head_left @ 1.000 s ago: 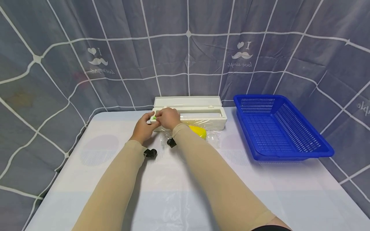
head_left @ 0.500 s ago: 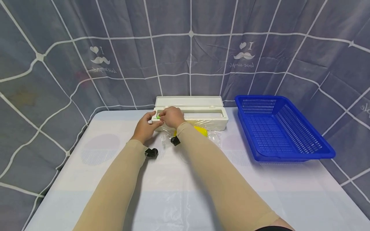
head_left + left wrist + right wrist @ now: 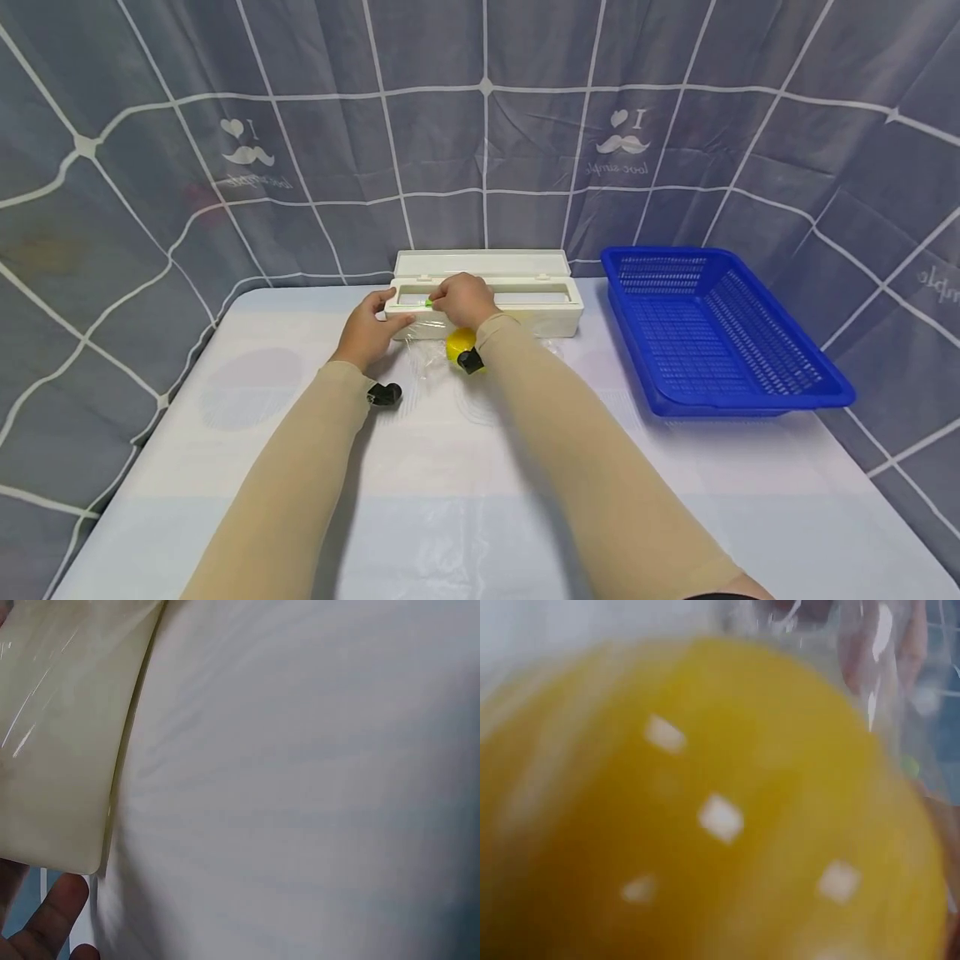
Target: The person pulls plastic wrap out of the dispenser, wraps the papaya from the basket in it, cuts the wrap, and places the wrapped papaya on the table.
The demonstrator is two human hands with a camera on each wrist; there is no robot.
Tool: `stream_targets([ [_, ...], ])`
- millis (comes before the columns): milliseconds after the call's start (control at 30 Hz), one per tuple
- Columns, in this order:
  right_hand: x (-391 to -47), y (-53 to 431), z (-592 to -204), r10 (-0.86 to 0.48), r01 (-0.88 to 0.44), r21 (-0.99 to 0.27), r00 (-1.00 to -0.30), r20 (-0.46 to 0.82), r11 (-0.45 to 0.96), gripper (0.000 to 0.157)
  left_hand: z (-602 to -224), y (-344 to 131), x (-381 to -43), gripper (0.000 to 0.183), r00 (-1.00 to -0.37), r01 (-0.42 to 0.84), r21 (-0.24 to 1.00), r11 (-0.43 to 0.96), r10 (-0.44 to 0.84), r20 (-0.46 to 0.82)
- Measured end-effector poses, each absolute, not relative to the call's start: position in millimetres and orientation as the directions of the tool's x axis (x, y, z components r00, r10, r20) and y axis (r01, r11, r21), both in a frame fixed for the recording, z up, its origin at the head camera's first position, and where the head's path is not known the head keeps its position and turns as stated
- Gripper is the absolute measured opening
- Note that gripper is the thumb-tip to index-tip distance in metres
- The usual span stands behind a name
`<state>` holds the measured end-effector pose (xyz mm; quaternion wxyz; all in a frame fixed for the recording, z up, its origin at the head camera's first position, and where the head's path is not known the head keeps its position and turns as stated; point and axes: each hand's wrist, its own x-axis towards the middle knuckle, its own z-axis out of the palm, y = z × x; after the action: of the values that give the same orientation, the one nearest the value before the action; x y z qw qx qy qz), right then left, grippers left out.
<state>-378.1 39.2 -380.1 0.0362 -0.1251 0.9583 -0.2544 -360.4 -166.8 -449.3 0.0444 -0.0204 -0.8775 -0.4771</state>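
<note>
- Pinching a small green slider at the front edge of a long white box with the fingertips of the right hand.
- Gripping the box's left end with the left hand, thumb across the front wall, another finger at the upper corner.
- Judged from the slider's place, left of the box's middle, to be part-way through a cut across clear film.
- Calls next, on that reading, for a firm left-hand hold and a level run of the slider along the longer stretch of edge to the right, film held taut.
- Lying on the table just in front of the box, partly hidden by the right forearm: a yellow object, rounded and smooth, with film crumpled beside it.
- Blurred to a glossy dome with pale patches in the right wrist view; possibly a fruit shape, too close to name.
- Moulded in what looks like hard plastic: box with narrow rectangular opening, pale roll inside, flat lid raised at the back against a grey, white-gridded curtain.
- Standing to the right, well apart from both hands: a blue basket, oblong, its walls and floor pierced with small slots.
</note>
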Motion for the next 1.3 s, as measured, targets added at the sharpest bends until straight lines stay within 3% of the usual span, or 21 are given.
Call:
stream_targets([
  [433, -380, 54, -377, -0.212, -0.154, -0.49, -0.975, -0.066, 0.858, 0.019, -447, -167, -359, 0.077, -0.997, 0.068, 0.835, 0.547, 0.002, 0.081],
  [1300, -381, 95, -362, -0.224, -0.147, -0.43, -0.965, -0.133, 0.891, 0.02, -446, -168, -362, 0.077, -0.998, 0.053, 0.844, 0.533, 0.003, 0.061],
])
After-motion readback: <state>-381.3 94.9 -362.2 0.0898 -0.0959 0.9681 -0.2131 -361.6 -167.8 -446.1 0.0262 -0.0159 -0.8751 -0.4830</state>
